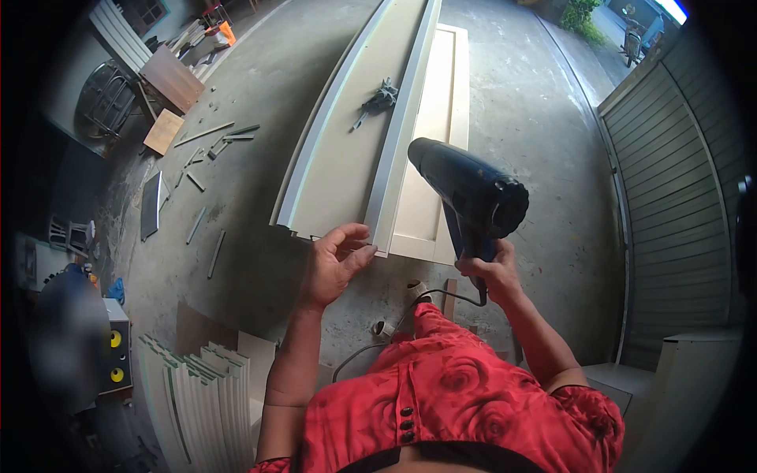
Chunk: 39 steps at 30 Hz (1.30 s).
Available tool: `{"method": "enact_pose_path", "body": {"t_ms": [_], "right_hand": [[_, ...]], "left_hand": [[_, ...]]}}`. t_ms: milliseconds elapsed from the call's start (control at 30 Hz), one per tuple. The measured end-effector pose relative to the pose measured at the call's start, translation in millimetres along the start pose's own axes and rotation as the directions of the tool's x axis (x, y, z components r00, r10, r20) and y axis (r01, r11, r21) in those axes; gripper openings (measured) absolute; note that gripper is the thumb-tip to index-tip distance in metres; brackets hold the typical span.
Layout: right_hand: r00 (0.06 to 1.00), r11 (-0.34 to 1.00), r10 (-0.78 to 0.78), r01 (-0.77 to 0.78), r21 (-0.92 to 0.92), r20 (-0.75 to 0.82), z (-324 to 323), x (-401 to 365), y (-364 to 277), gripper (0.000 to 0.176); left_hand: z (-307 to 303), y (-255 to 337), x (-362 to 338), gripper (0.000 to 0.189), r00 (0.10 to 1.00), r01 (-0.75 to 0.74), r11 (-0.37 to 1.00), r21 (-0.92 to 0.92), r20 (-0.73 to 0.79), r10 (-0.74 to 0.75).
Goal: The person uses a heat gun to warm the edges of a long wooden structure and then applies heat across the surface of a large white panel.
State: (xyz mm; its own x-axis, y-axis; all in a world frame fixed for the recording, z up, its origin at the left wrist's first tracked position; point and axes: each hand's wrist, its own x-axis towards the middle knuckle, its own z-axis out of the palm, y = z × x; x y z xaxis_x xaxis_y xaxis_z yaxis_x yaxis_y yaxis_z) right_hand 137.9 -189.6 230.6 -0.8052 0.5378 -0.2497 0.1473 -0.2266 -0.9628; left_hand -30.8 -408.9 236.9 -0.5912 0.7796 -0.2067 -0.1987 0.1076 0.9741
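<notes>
My right hand (495,270) is wrapped around the handle of a dark hair dryer (469,185), whose barrel points up and left over the panels. A cord runs down from the handle past my legs. My left hand (335,264) is at the near end of a long cream panel (335,189), its fingers bent, with a gap between thumb and forefinger. Those fingertips are right beside the end of a grey strip (384,177) that runs along the panel. Farther up the panel lies a small clump of dark grey scraps (381,96).
A framed cream door panel (422,209) lies under the long one. Offcuts (217,252) are scattered on the concrete floor to the left. Several boards (201,402) stand stacked at lower left near a speaker (117,355). A ribbed metal gate (670,197) borders the right.
</notes>
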Motion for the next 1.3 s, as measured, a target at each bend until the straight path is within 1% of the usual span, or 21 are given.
{"method": "enact_pose_path", "body": {"t_ms": [33,67,100,167,233,367,433,467,533,567,600,633,667,700,733,800,900,933,1033,1133,1300], "right_hand": [[0.999,1.000,-0.006,0.006,-0.001,-0.034,-7.6,0.4,6.6,0.021],[0.999,1.000,0.018,-0.019,-0.016,-0.046,-15.4,0.5,14.9,0.025],[0.998,1.000,0.027,-0.027,-0.003,-0.053,-20.2,1.2,24.4,0.025],[0.992,0.993,0.111,-0.108,0.043,-0.056,-29.7,5.2,42.8,0.032],[0.989,0.988,0.146,-0.144,0.048,-0.037,-36.1,12.5,57.7,0.039],[0.970,0.969,0.244,-0.245,0.037,0.012,-40.2,27.9,97.2,0.047],[0.957,0.956,0.281,-0.286,0.069,0.069,-38.5,34.4,110.9,0.050],[0.955,0.957,0.278,-0.284,0.060,0.100,-37.6,38.6,115.5,0.051],[0.941,0.943,0.316,-0.326,0.066,0.123,-35.2,48.6,129.4,0.053],[0.926,0.933,0.345,-0.356,0.051,0.151,-33.3,53.7,135.2,0.054],[0.919,0.928,0.364,-0.372,0.028,0.153,-31.5,57.8,138.9,0.054],[0.918,0.924,0.368,-0.379,0.055,0.146,-29.8,61.0,148.7,0.054],[0.915,0.922,0.371,-0.384,0.057,0.155,-27.8,64.1,163.3,0.052],[0.911,0.918,0.378,-0.392,0.060,0.165,-25.1,64.4,174.5,0.050],[0.915,0.920,0.370,-0.385,0.069,0.162,-22.1,64.0,180.6,0.046],[0.902,0.907,0.397,-0.414,0.081,0.171,-14.8,62.0,202.6,0.045],[0.905,0.906,0.388,-0.409,0.109,0.173,-4.5,58.6,227.6,0.044],[0.903,0.906,0.395,-0.413,0.093,0.167,-2.5,55.9,230.1,0.044],[0.904,0.910,0.397,-0.411,0.062,0.161,0.7,52.9,233.9,0.041],[0.905,0.910,0.391,-0.408,0.079,0.164,1.6,50.6,235.8,0.043],[0.904,0.909,0.408,-0.415,0.035,0.129,2.0,48.1,235.0,0.051]], "left_hand": [[1.3,-1.6,8.1,0.041,0.970,-0.112,0.957,0.267,-0.178,0.163],[3.3,-2.7,15.4,0.039,0.884,-0.162,0.831,0.532,-0.296,0.362],[5.2,-8.0,24.7,0.039,0.891,-0.155,0.828,0.538,-0.287,0.353],[9.2,-21.9,44.7,0.039,0.782,-0.220,0.561,0.798,-0.199,0.590],[20.6,-26.6,57.0,0.040,0.812,-0.209,0.560,0.802,-0.177,0.556],[38.5,-37.9,74.4,0.036,0.786,-0.164,0.407,0.899,-0.130,0.604],[53.1,-35.5,80.0,0.026,0.765,-0.204,0.621,0.757,-0.273,0.583],[66.8,-33.1,82.3,0.010,0.786,-0.245,0.702,0.669,-0.287,0.548],[84.7,-52.0,78.1,0.016,0.929,-0.048,0.790,0.612,-0.262,0.260],[91.9,-67.9,77.9,0.030,0.967,0.085,0.736,0.672,-0.234,0.102],[89.0,-96.6,75.9,0.029,0.974,0.216,0.619,0.755,-0.210,-0.083],[90.3,-116.9,75.1,0.029,0.976,0.214,0.603,0.769,-0.197,-0.096],[93.8,-135.1,74.3,0.033,0.942,0.326,0.771,0.547,-0.254,-0.218],[96.8,-151.6,73.0,0.038,0.892,0.428,0.860,0.276,-0.278,-0.355],[99.2,-166.2,74.2,0.038,0.888,0.444,0.847,0.292,-0.270,-0.372],[103.2,-191.9,79.5,0.048,0.869,0.416,0.890,-0.187,-0.208,-0.450],[109.7,-222.7,82.9,0.050,0.880,0.390,0.911,-0.130,-0.239,-0.411],[107.7,-226.6,82.1,0.046,0.817,0.489,0.836,-0.250,-0.205,-0.539],[107.2,-236.5,80.4,0.040,0.807,0.477,0.816,-0.327,-0.203,-0.554],[111.1,-230.5,79.7,0.028,0.803,0.476,0.808,-0.346,-0.204,-0.560],[115.1,-222.0,77.3,0.025,0.786,0.505,0.781,-0.368,-0.179,-0.592]]}}
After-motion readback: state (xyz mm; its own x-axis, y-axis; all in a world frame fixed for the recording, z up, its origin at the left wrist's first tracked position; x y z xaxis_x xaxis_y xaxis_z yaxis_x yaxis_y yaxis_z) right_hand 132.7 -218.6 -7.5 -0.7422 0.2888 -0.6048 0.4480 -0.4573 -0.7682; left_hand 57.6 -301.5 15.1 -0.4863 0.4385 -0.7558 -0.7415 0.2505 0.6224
